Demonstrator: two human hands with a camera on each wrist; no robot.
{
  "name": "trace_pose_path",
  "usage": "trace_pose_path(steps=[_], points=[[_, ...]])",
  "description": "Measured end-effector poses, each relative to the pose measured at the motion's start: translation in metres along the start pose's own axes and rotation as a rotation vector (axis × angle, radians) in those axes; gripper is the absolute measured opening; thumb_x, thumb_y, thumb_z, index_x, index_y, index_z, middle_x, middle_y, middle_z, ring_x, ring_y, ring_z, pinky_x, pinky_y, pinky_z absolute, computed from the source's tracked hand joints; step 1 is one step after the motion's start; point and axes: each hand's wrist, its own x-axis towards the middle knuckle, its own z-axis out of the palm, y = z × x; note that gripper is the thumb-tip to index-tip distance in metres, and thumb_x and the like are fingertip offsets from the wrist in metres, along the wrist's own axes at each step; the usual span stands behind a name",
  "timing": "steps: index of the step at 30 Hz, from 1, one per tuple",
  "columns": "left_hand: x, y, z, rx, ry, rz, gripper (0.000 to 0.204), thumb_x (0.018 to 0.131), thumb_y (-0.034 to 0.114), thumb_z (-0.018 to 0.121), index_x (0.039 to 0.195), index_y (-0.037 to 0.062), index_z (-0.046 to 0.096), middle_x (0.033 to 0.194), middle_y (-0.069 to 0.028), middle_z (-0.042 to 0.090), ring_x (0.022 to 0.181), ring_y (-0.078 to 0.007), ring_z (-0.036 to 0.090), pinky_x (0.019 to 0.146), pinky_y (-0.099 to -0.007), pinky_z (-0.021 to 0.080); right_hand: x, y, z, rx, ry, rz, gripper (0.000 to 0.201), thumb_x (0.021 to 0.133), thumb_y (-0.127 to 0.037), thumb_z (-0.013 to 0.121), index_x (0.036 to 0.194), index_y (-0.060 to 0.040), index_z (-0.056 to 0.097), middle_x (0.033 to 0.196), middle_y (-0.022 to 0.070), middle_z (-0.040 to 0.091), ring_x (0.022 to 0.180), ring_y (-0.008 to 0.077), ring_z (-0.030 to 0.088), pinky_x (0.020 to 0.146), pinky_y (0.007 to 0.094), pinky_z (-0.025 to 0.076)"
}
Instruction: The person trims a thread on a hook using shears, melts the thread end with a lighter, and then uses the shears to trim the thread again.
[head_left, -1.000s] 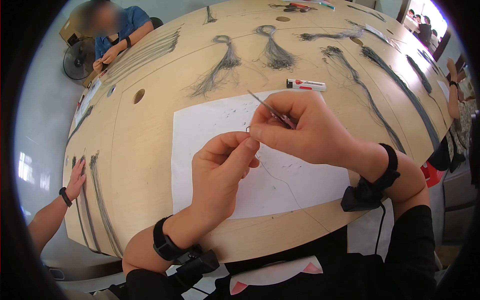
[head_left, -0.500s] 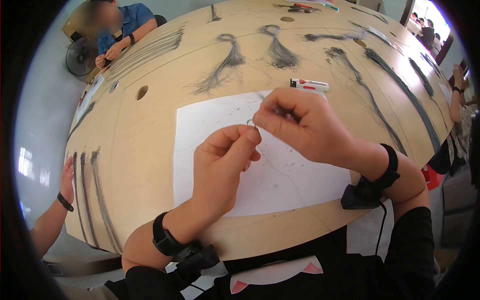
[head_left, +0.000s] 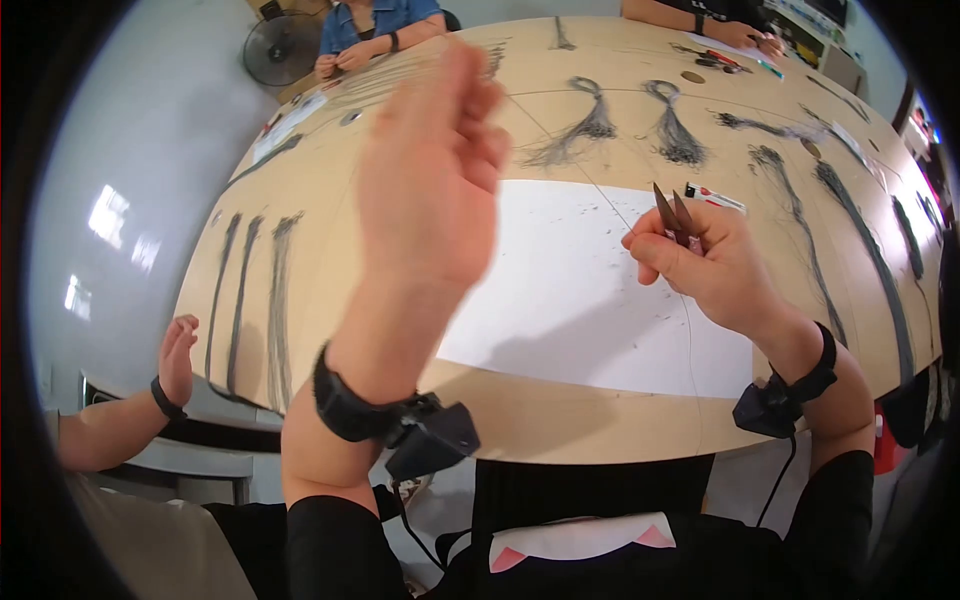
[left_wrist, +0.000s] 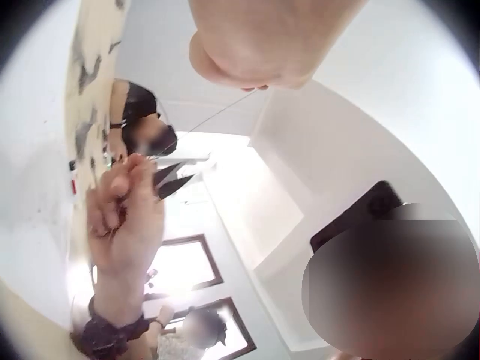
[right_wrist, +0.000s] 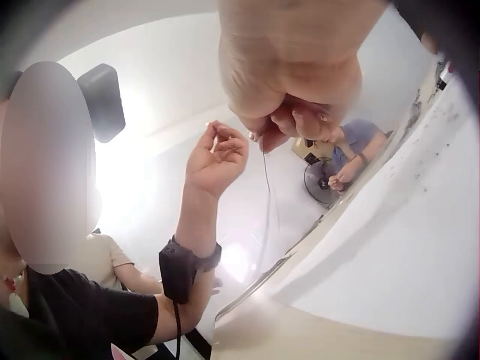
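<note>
Thin grey thread (left_wrist: pixel 217 114) runs taut from your raised left hand (head_left: pixel 432 170), whose fingertips pinch its end, down to your right hand (head_left: pixel 705 262) above the white paper (head_left: pixel 560 290) on the table (head_left: pixel 330 250). That right hand curls round small snips (head_left: pixel 676 216), blades parted, pointing up. I judge the thread light, limp and easily snapped; pinch it close to the end, gently, without jerking.

Small snips (head_left: pixel 677 222): dark pointed blades parted, tips up, gripped in right hand (head_left: pixel 715 265) above white sheet's far right corner. Thin wire strand (left_wrist: pixel 217 114): taut, pinched in raised left hand (head_left: pixel 430 175).
</note>
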Motion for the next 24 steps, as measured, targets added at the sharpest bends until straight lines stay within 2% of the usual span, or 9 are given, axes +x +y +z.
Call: trace_pose_path(steps=[5,6,9,13,14,16,17,19,24], points=[[0.001,0.110,-0.036,0.017,-0.244,0.230,0.013,0.084,0.012,0.044,0.084,0.0012,0.051,0.074,-0.0048,0.054,0.066,-0.0115,0.050,0.051,-0.0201,0.037,-0.010,-0.008,0.007,-0.094,-0.170,0.045,0.012,0.075,-0.013,0.056,0.078,-0.0009,0.057,0.059,0.0002,0.053,0.055,0.0032,0.045,0.049,0.0169,0.032],[-0.005,0.137,-0.046,0.039,-0.335,0.191,0.013,0.084,0.010,0.042,0.086,0.0003,0.049,0.077,-0.0055,0.052,0.070,-0.0126,0.048,0.054,-0.0206,0.037,-0.012,-0.006,0.009,-0.088,-0.182,0.036,0.012,0.075,-0.013,0.056,0.078,-0.0009,0.057,0.059,0.0002,0.053,0.055,0.0032,0.045,0.049,0.0169,0.032],[-0.037,0.218,-0.065,0.146,-0.331,0.196,0.012,0.083,0.007,0.041,0.085,-0.0025,0.047,0.082,-0.0088,0.047,0.078,-0.0154,0.044,0.056,-0.0207,0.036,-0.018,0.000,0.014,-0.011,-0.334,-0.043,0.010,0.074,-0.011,0.058,0.077,-0.0010,0.057,0.060,0.0009,0.054,0.054,0.0037,0.045,0.050,0.0173,0.034],[-0.090,0.315,-0.089,0.253,-0.176,0.389,0.004,0.081,0.000,0.038,0.083,-0.0035,0.039,0.073,-0.0072,0.032,0.071,-0.0161,0.036,0.053,-0.0225,0.032,-0.024,-0.007,0.018,-0.077,-0.546,-0.015,0.012,0.073,-0.012,0.059,0.077,-0.0007,0.058,0.061,0.0014,0.055,0.057,0.0043,0.049,0.051,0.0177,0.037],[-0.106,0.330,-0.091,0.292,-0.031,0.490,0.004,0.081,0.000,0.038,0.083,-0.0039,0.038,0.072,-0.0062,0.031,0.070,-0.0157,0.035,0.054,-0.0237,0.032,-0.025,-0.008,0.018,-0.072,-0.553,-0.021,0.012,0.073,-0.012,0.059,0.077,-0.0007,0.058,0.061,0.0014,0.055,0.057,0.0043,0.049,0.051,0.0177,0.037],[-0.141,0.373,-0.104,0.308,0.054,0.492,0.014,0.081,0.001,0.039,0.093,-0.0057,0.041,0.079,-0.0074,0.037,0.076,-0.0163,0.039,0.059,-0.0232,0.035,-0.027,-0.009,0.019,-0.168,-0.705,0.010,0.014,0.073,-0.015,0.060,0.077,-0.0018,0.059,0.061,0.0020,0.056,0.056,0.0051,0.050,0.051,0.0182,0.038],[-0.152,0.371,-0.092,0.314,0.057,0.493,0.014,0.081,0.001,0.039,0.093,-0.0057,0.041,0.079,-0.0074,0.037,0.076,-0.0163,0.039,0.059,-0.0232,0.035,-0.026,-0.007,0.019,-0.156,-0.756,0.035,0.015,0.073,-0.016,0.060,0.078,-0.0023,0.059,0.062,0.0032,0.057,0.055,0.0073,0.050,0.052,0.0192,0.038],[-0.168,0.369,-0.067,0.568,0.009,0.565,0.020,0.083,0.025,0.044,0.077,0.0089,0.055,0.074,-0.0007,0.058,0.068,-0.0141,0.053,0.049,-0.0230,0.038,-0.025,-0.003,0.020,-0.187,-0.779,0.017,0.016,0.073,-0.017,0.059,0.078,-0.0022,0.059,0.063,0.0038,0.057,0.055,0.0085,0.050,0.053,0.0201,0.039],[-0.187,0.416,-0.056,0.720,0.063,0.616,0.023,0.085,0.022,0.040,0.082,0.0061,0.056,0.080,-0.0019,0.060,0.068,-0.0160,0.055,0.049,-0.0255,0.040,-0.017,0.005,0.019,-0.326,-0.795,-0.003,0.019,0.074,-0.020,0.058,0.079,-0.0018,0.059,0.063,0.0054,0.057,0.057,0.0110,0.050,0.055,0.0218,0.039]])
